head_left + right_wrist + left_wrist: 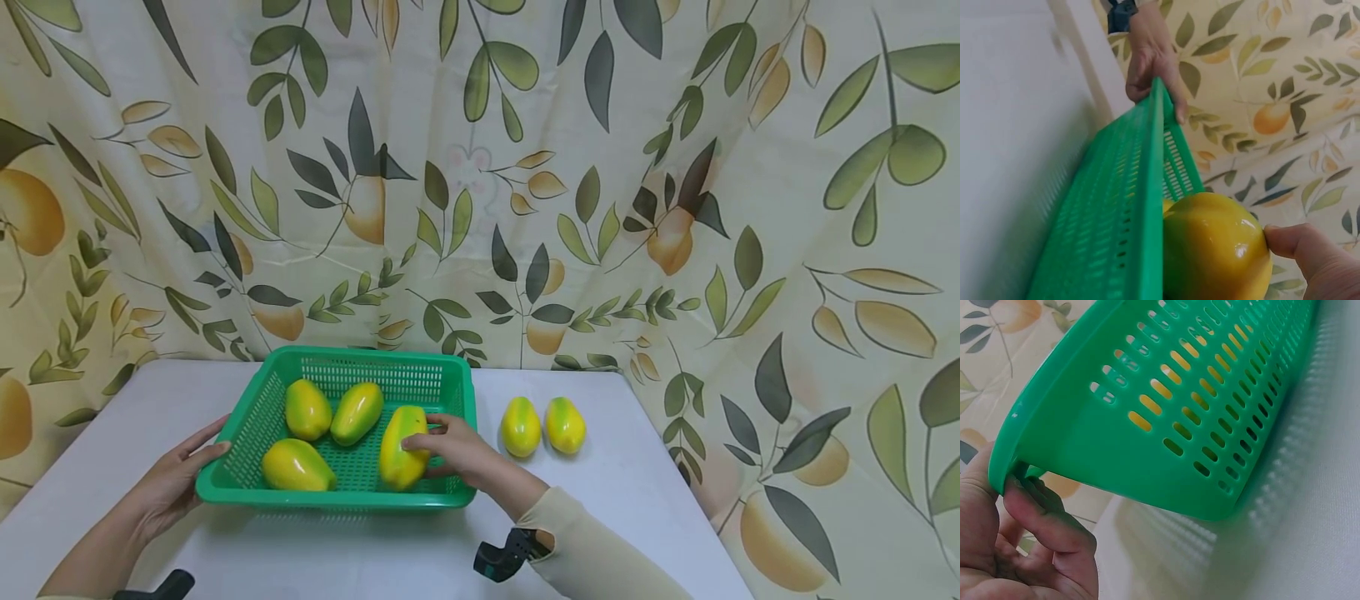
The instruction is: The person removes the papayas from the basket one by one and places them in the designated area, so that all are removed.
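Note:
A green plastic basket (337, 498) with slotted sides stands on the table. My left hand (168, 483) grips its left end, with thumb and fingers around the rim in the left wrist view (1041, 544). Inside the basket's right part, my right hand (457, 450) holds a yellow-green papaya (401, 467) between thumb and fingers. In the right wrist view this papaya (1219, 250) shows just past the basket rim, a fingertip against its side. Three more papayas lie in the basket: one at the back left (306, 410), one beside it (357, 414), one at the front left (298, 467).
Two papayas, one at left (521, 427) and one at right (566, 426), lie side by side on the white table (592, 517), right of the basket. A curtain (480, 208) printed with leaves and fruit hangs behind the table's back edge.

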Tool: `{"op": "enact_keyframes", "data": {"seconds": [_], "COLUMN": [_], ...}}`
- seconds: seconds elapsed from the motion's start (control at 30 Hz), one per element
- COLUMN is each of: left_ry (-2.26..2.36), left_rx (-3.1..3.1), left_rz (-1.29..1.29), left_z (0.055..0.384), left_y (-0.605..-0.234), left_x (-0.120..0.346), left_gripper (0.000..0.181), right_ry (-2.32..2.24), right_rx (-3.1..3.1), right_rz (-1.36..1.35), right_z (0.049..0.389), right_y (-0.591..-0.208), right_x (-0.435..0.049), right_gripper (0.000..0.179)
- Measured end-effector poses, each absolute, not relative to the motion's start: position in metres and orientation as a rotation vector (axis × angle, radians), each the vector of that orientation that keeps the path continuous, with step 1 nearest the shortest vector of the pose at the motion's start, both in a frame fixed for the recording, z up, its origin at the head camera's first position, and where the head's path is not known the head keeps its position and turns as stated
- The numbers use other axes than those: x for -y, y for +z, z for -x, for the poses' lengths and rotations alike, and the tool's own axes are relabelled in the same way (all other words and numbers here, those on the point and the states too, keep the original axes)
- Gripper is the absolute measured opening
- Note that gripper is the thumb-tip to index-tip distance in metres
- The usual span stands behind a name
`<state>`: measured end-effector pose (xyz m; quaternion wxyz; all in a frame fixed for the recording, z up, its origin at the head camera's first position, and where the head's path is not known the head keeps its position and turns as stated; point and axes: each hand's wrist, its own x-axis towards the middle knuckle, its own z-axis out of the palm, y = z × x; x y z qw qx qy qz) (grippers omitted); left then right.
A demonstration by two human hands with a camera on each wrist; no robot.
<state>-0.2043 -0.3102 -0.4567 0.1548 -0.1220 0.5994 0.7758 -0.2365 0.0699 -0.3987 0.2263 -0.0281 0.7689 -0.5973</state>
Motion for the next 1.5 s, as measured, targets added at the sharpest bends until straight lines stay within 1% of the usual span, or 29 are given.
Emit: {"op": "enact_keyframes", "data": {"seconds": [0.13, 0.53, 0.77, 1.1, 1.37, 1.5], "left_ry": [2.231, 2.217, 2.221, 2.218, 2.215, 2.222], "left_rx": [-1.707, -1.703, -1.696, -1.711, -1.735, -1.719], "left_rz": [0.349, 0.364, 0.37, 0.356, 0.328, 0.332], "left_z": [0.204, 0.202, 0.201, 0.203, 0.202, 0.202], "left_y": [-0.457, -0.46, -0.46, -0.458, -0.457, -0.457], "left_x": [0.311, 0.311, 0.311, 0.309, 0.31, 0.31], "left_gripper": [0.074, 0.077, 0.077, 0.078, 0.074, 0.075], "right_ry": [-1.631, -1.586, -1.594, -1.614, -1.687, -1.697], "right_rx": [-2.132, -2.139, -2.094, -2.058, -1.982, -1.991], "right_rz": [0.071, 0.117, 0.111, 0.114, 0.047, -0.005], "right_z": [0.237, 0.233, 0.235, 0.246, 0.258, 0.263], "right_y": [-0.396, -0.382, -0.374, -0.372, -0.371, -0.37], "right_x": [-0.075, -0.091, -0.101, -0.119, -0.138, -0.146], "right_gripper": [0.069, 0.073, 0.072, 0.072, 0.07, 0.069]}}
